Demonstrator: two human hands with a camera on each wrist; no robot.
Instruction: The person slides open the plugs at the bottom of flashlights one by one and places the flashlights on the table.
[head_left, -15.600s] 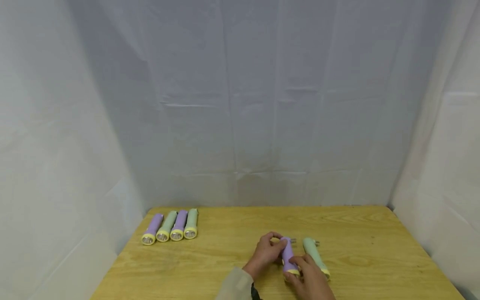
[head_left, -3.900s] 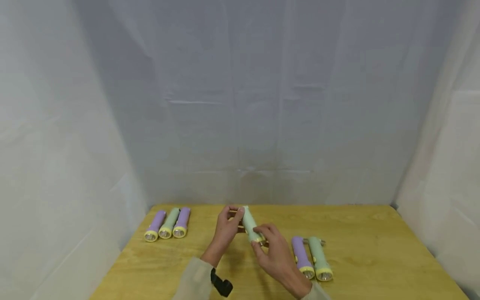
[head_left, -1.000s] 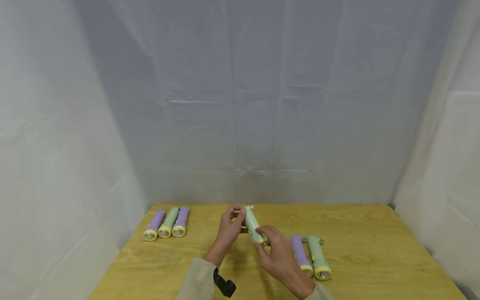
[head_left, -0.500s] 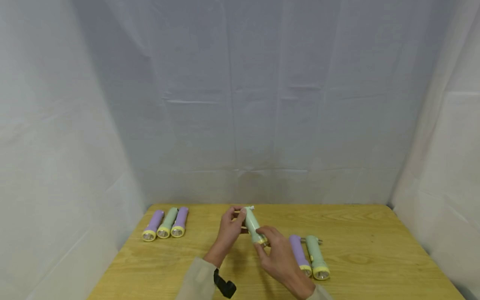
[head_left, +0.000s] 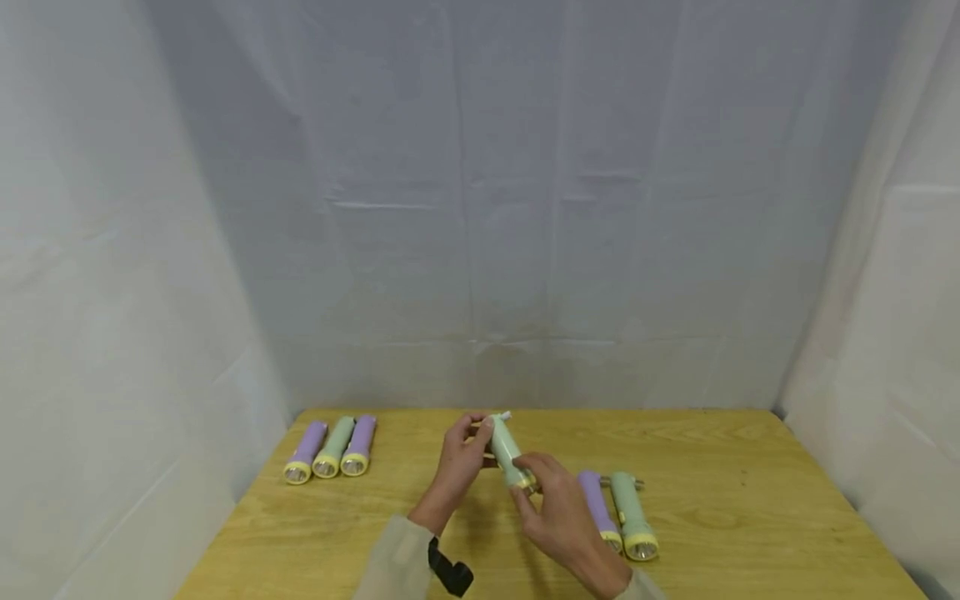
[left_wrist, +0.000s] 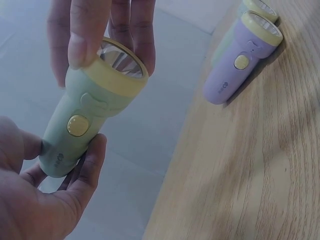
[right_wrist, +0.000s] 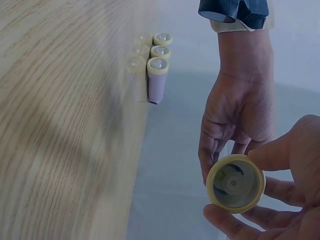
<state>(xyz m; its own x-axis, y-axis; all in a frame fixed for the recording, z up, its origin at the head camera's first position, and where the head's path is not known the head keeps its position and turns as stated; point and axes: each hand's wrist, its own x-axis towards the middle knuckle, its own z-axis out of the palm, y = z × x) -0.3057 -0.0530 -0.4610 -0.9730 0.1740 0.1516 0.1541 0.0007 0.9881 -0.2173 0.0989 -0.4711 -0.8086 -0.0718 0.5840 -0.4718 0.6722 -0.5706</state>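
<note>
A pale green flashlight [head_left: 506, 448] with a yellow head ring is held above the table, tilted, lens end toward the person. My left hand [head_left: 457, 457] grips its tail, thumb on one side and fingers on the other in the left wrist view. With thumb and fingers my right hand [head_left: 558, 510] holds the yellow head [right_wrist: 234, 184]. A small whitish piece [head_left: 506, 414] sticks out sideways at the tail. Right of the hands, a purple flashlight [head_left: 595, 504] and another green flashlight [head_left: 632, 510] lie side by side, metal prongs [head_left: 639, 483] showing at the green one's tail.
At the table's back left lie a purple flashlight [head_left: 306, 452], a green flashlight [head_left: 334, 447] and a second purple flashlight [head_left: 359, 445] in a row. Pale sheets [head_left: 465, 208] enclose the wooden table [head_left: 720, 467] at the back and sides. A black band [head_left: 450, 571] circles the left wrist.
Since the oldest frame, the purple flashlight was let go beside the right green one, and a green flashlight left the left row. Its tail piece has since come out. Hands barely move lately.
</note>
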